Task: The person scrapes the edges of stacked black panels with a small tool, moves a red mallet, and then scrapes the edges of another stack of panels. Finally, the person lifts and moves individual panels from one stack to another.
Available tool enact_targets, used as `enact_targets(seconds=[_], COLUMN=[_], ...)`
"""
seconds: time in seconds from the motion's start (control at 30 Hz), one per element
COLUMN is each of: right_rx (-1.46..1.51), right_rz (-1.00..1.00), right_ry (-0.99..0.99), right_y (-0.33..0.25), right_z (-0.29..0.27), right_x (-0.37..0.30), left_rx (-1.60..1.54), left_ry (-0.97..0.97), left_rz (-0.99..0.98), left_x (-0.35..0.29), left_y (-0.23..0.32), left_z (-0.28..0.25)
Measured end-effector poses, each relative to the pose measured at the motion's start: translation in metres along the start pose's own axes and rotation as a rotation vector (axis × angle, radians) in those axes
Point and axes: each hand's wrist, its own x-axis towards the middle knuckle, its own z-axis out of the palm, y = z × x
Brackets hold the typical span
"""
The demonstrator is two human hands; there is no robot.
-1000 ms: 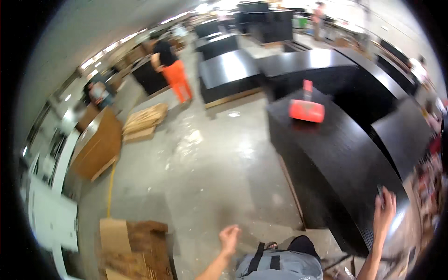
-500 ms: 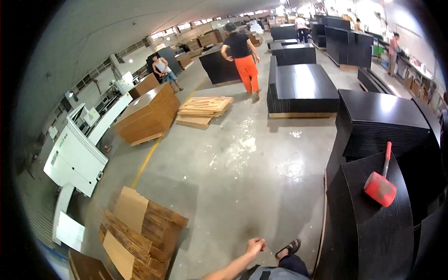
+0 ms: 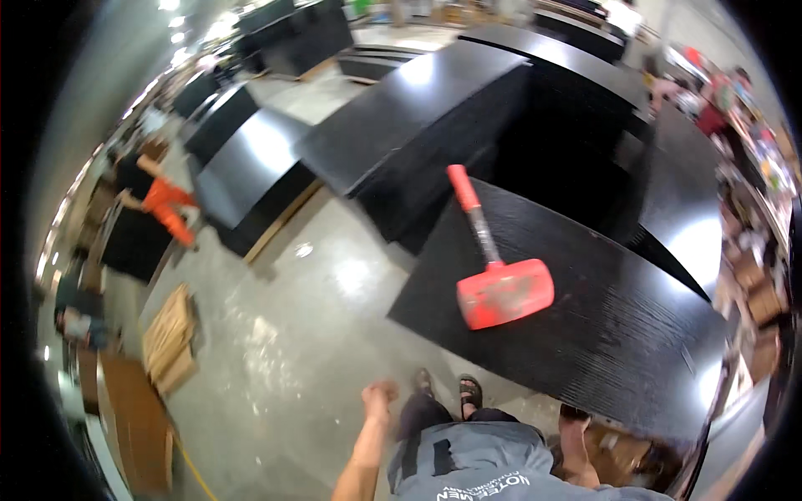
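Observation:
A rubber mallet [image 3: 505,294] with a red head and a red-gripped handle lies on a stack of black wood-grain panels [image 3: 601,326] in front of me. Over the floor, left of my body, hangs my left hand [image 3: 381,399], slightly blurred. Its fingers look curled in, and nothing shows in them. My right hand [image 3: 574,427] is low at the near edge of the black panels. Its fingers are lost against a dark patch at that edge, so I cannot tell whether it grips anything. Neither hand touches the mallet.
More black panel stacks [image 3: 418,108] stand ahead and to the right. A person in orange trousers [image 3: 167,209] is at the far left. Flat wooden pieces [image 3: 170,338] and a brown board stack [image 3: 134,417] lie on the left. A cluttered bench [image 3: 764,159] runs along the right.
My view has swung right, so the mallet and black panels now sit near the middle. My right hand has come into view by the panel edge. My left hand stays low over the floor.

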Motion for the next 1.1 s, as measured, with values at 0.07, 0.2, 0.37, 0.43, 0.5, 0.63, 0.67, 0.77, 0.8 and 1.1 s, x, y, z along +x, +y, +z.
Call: enact_targets(seconds=[0.07, 0.2, 0.37, 0.43, 0.5, 0.63, 0.67, 0.77, 0.8, 1.1], right_rx=[-0.138, -0.164, -0.136, -0.108, -0.105, -0.122, -0.132, -0.150, -0.154, -0.200], right_rz=[-0.220, -0.418, -0.464, -0.476, -0.474, -0.432, -0.420, -0.379, -0.365, -0.296], right_ry=[-0.492, -0.173, 0.080, 0.163, 0.232, 0.348, 0.370, 0.438, 0.461, 0.585], right_y=[-0.050, -0.069, -0.065, -0.068, -0.063, -0.054, -0.051, -0.042, -0.039, -0.023], right_z=[-0.025, 0.028, 0.042, 0.027, 0.018, -0.014, -0.014, -0.023, -0.028, -0.062], right_x=[0.002, -0.040, -0.060, -0.079, -0.091, -0.116, -0.122, -0.145, -0.154, -0.212], left_rx=[0.067, 0.046, 0.177, 0.237, 0.295, 0.399, 0.417, 0.460, 0.472, 0.496], left_ry=[-0.169, -0.380, -0.486, -0.494, -0.482, -0.418, -0.401, -0.348, -0.334, -0.268], left_rz=[-0.042, -0.038, 0.013, -0.052, -0.101, -0.192, -0.213, -0.280, -0.299, -0.400], left_x=[0.037, 0.119, 0.164, 0.163, 0.163, 0.160, 0.157, 0.150, 0.147, 0.136], left_y=[0.018, 0.024, 0.044, 0.056, 0.073, 0.105, 0.113, 0.135, 0.142, 0.170], left_z=[0.067, 0.111, 0.142, 0.146, 0.141, 0.115, 0.109, 0.090, 0.086, 0.060])
